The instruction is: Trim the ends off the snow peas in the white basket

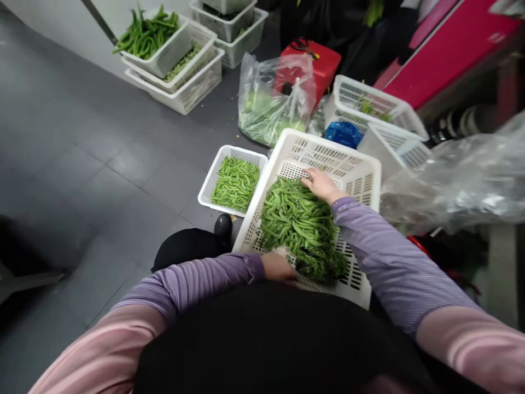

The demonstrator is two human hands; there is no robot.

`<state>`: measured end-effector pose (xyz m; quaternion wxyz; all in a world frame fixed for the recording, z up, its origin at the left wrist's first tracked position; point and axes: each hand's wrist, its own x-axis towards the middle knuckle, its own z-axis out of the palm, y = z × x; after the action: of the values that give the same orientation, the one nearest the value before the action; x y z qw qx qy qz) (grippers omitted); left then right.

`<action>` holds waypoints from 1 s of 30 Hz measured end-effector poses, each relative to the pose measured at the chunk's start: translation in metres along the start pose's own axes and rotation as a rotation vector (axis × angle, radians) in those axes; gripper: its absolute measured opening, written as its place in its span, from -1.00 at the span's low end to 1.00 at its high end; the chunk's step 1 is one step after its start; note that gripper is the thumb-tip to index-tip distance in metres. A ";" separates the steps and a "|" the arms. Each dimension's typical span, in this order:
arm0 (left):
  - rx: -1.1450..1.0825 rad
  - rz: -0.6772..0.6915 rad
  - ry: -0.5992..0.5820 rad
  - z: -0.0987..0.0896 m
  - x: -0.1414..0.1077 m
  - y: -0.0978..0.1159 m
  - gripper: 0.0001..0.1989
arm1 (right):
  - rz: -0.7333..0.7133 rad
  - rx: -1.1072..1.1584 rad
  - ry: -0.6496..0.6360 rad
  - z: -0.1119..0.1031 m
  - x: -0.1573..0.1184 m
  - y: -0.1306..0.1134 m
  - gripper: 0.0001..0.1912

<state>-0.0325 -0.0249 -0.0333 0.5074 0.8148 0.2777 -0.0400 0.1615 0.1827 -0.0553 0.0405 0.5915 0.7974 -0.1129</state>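
A large white slotted basket [262, 189] stands in front of me, with a heap of green bean pods [297, 216] and darker leafy greens at its near end. My right hand [322, 185] rests at the far edge of the heap, its fingers extended and somewhat apart. At the near edge, my left hand [279, 267] reaches into the basket; its fingers are largely hidden, so its grip is unclear. Left of the large basket, a small white basket [205, 183] holds green pods [235, 184].
Stacked white baskets [180, 98] with long green beans [148, 34] stand at the back left. Beyond the large basket are a clear bag of greens [270, 109] and a red stool [324, 60]. More baskets [381, 101] and plastic sheeting [455, 180] lie to the right.
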 end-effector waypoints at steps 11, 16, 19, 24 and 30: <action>-0.052 -0.325 0.358 -0.020 0.008 0.012 -0.81 | -0.064 -0.111 -0.003 0.032 -0.171 -0.064 -0.74; -0.694 -0.527 0.347 -0.011 0.004 0.016 -0.88 | -0.043 0.032 0.035 0.030 -0.162 -0.056 -0.82; -0.874 -0.525 0.412 -0.012 0.002 0.017 -0.85 | -0.019 0.181 0.151 0.016 -0.175 -0.046 -0.78; -0.984 -0.299 0.363 -0.019 0.007 0.029 -0.79 | -0.066 0.366 0.248 0.003 -0.213 -0.053 -0.72; -1.055 -0.217 0.285 -0.023 0.004 0.039 -0.80 | -0.036 0.463 0.308 -0.001 -0.232 -0.058 -0.76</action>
<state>-0.0152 -0.0168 0.0079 0.7970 0.4143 0.4082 0.1629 0.1753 -0.0493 -0.0013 -0.2196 0.5807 0.7576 -0.2015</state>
